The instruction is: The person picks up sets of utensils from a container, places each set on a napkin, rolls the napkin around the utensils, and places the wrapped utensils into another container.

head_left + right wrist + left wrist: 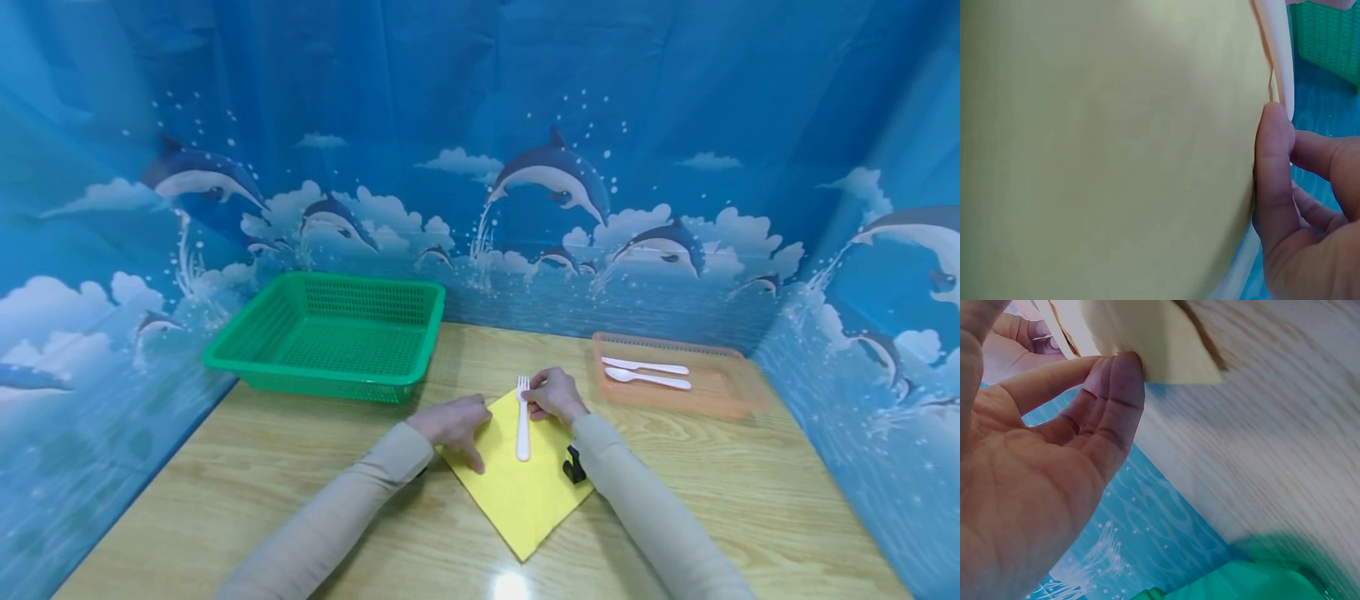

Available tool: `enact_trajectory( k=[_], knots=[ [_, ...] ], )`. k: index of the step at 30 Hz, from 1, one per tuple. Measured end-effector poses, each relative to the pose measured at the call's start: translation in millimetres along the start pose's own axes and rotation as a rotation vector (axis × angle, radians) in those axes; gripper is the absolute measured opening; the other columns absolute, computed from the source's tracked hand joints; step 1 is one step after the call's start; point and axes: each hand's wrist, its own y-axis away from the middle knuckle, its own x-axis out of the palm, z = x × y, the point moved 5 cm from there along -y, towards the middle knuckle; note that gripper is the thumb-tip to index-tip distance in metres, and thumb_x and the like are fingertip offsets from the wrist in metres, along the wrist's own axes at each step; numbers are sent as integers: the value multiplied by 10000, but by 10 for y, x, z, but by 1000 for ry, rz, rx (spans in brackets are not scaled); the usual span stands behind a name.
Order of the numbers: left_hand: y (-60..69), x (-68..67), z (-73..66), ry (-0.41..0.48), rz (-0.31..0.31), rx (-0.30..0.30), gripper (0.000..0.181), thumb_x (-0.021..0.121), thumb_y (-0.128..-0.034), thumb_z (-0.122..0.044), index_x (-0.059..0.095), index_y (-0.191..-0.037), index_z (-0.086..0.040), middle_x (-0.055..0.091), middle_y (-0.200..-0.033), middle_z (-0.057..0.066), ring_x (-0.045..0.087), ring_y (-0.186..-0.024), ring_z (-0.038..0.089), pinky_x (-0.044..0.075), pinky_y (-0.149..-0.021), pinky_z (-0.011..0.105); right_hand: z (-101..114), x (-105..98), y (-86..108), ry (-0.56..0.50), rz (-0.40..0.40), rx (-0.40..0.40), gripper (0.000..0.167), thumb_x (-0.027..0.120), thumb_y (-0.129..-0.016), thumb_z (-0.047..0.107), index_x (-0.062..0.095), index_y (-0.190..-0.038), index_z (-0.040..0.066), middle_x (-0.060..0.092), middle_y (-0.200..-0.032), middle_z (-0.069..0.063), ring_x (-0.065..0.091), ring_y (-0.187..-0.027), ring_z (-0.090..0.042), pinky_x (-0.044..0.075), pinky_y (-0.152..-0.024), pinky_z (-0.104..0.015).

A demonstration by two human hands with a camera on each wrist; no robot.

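Note:
A yellow napkin point(527, 500) lies like a diamond on the wooden table, a white fork point(522, 437) on top with tines pointing away from me. My right hand point(557, 395) pinches the fork near its tines; in the right wrist view, thumb and index finger meet at the end of the pale fork point(1282, 59), just above the napkin point(1110, 150). On the napkin's left edge rests my left hand point(453, 423), thumb spread apart from its fingers. In the left wrist view its fingertips point(1125, 369) touch the napkin point(1172, 350).
At the back left stands a green basket point(330, 379). An orange translucent tray point(712, 392) at the back right holds a white knife point(648, 366) and a white spoon point(652, 379). A blue dolphin-print curtain point(480, 208) surrounds the table point(315, 475).

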Motion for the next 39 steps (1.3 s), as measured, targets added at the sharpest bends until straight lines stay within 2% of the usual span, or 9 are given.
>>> enact_trajectory(
  k=[7,16,21,25,28,31,33,35,39],
  knots=[
    [-2,-3,12,13,-1,-1,642,910,-613,-447,676,-1081,-74,545,-994,14,509,-816,104,487,-733,239,-32,7,-46,18,-20,13,199,692,-872,-1,593,-1038,-46,663,-703,-124,618,-506,-117,581,-528,-296],
    [0,-5,9,27,-8,16,633,917,-607,-431,677,-1069,-72,544,-994,14,510,-829,105,491,-754,241,-20,-29,-7,32,-47,-31,135,680,-885,20,620,-972,-63,639,-662,-110,610,-467,-114,570,-498,-289],
    [5,-26,17,50,-2,23,580,913,-617,-423,669,-1010,-73,536,-969,9,502,-803,105,479,-724,236,17,-99,16,156,-95,-93,117,670,-900,79,658,-914,-36,628,-611,-99,589,-440,-123,524,-448,-257],
    [-4,-37,22,78,-32,38,457,884,-658,-448,647,-827,-96,531,-861,-9,467,-720,101,439,-634,226,48,-158,39,269,-118,-132,122,663,-912,126,678,-892,7,628,-573,-92,566,-419,-139,448,-425,-226],
    [-14,-40,19,106,-56,50,424,861,-691,-451,589,-702,-126,509,-769,-28,438,-671,95,407,-585,216,75,-195,66,355,-140,-170,125,672,-908,150,699,-875,33,644,-624,-67,556,-480,-138,433,-476,-230],
    [-11,-52,26,135,-65,43,420,844,-719,-434,544,-667,-145,453,-707,-43,410,-645,88,371,-559,207,99,-230,107,440,-155,-222,124,686,-890,159,713,-838,49,658,-693,-47,547,-567,-146,426,-533,-247],
    [-15,-79,31,130,-81,55,391,830,-748,-410,575,-685,-120,455,-687,-28,407,-636,95,361,-556,216,105,-262,134,480,-160,-250,120,688,-879,161,716,-823,59,666,-734,-36,548,-623,-149,425,-565,-255],
    [-18,-117,34,116,-111,76,333,810,-786,-377,657,-779,-81,532,-716,-13,464,-661,96,411,-591,216,101,-294,155,500,-158,-266,116,673,-880,156,715,-818,68,676,-748,-38,565,-637,-151,442,-579,-261],
    [-41,-194,10,77,-197,140,341,755,-862,-304,719,-1054,-24,697,-916,72,630,-808,148,535,-744,265,118,-351,189,552,-168,-313,116,648,-890,151,720,-836,77,698,-785,-43,602,-680,-155,492,-628,-297]
  ],
)
